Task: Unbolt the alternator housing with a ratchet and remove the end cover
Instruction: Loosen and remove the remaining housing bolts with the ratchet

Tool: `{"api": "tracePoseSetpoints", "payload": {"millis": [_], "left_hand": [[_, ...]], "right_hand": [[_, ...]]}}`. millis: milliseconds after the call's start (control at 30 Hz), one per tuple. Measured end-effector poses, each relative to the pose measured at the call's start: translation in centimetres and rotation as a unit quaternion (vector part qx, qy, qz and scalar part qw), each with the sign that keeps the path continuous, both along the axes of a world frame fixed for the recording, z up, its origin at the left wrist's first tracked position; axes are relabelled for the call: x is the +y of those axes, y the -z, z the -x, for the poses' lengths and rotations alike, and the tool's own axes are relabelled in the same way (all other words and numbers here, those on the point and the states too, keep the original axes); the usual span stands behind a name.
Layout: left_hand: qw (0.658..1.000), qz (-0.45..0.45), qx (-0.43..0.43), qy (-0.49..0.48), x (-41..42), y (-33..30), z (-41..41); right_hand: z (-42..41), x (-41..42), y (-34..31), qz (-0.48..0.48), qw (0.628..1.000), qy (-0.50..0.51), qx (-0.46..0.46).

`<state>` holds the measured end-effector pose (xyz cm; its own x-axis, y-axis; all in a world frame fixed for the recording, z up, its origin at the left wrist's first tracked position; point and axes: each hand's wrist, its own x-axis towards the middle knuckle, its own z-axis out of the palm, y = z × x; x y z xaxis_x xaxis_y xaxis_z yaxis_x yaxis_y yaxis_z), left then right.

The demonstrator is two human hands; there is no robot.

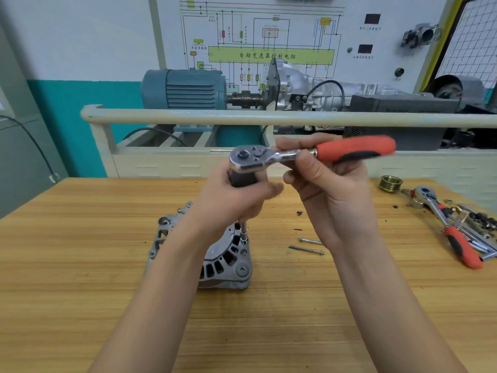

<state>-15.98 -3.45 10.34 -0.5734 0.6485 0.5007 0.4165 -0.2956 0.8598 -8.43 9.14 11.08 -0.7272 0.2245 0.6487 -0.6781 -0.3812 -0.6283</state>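
Centre of frame: left hand (236, 200) fingers wrap the extension under the ratchet (309, 154) head; right hand (325, 184) fingers pinch its shank. Alternator (223, 259) stands below on the surface (80, 265).

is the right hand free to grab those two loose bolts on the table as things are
Probably not yet: the right hand is gripping the ratchet. The two bolts lie uncovered just below it, so nothing else blocks the way.

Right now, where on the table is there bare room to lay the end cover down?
The wooden table is bare to the left of the alternator, and along the near edge between the forearms. The loose bolts lie just right of the alternator. The far right corner is crowded: a pulley, a second ratchet and small parts.
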Motion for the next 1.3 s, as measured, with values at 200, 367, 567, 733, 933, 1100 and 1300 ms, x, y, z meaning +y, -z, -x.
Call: {"api": "tracePoseSetpoints", "payload": {"millis": [200, 367, 567, 733, 933, 1100, 1300], "left_hand": [[0.999, -0.016, 0.01, -0.04, 0.1, 0.0, 0.1], [0.993, 0.051, 0.077, 0.071, -0.6, -0.1, 0.0], [0.999, 0.028, 0.017, 0.037, 0.0, 0.1, -0.2], [0.999, -0.034, -0.013, -0.031, 0.3, -0.1, 0.1], [0.994, 0.05, 0.068, 0.063, -0.9, -0.1, 0.1], [0.997, 0.023, 0.038, 0.067, -0.4, -0.1, 0.1], [0.997, -0.052, -0.007, -0.053, 0.5, 0.0, 0.1]], "right_hand": [[-0.3, -0.3, 0.2, -0.062, 0.995, 0.048, 0.057], [0.3, -0.2, -0.1, 0.044, 0.996, -0.058, -0.052], [0.3, -0.3, -0.1, 0.049, 0.996, -0.05, -0.049], [-0.1, -0.3, 0.3, -0.043, 0.997, 0.04, 0.05], [0.3, -0.3, 0.0, 0.023, 0.999, -0.025, -0.023], [0.4, -0.4, 0.1, 0.039, 0.998, -0.037, -0.042], [-0.2, -0.4, 0.2, -0.057, 0.995, 0.064, 0.049]]}}
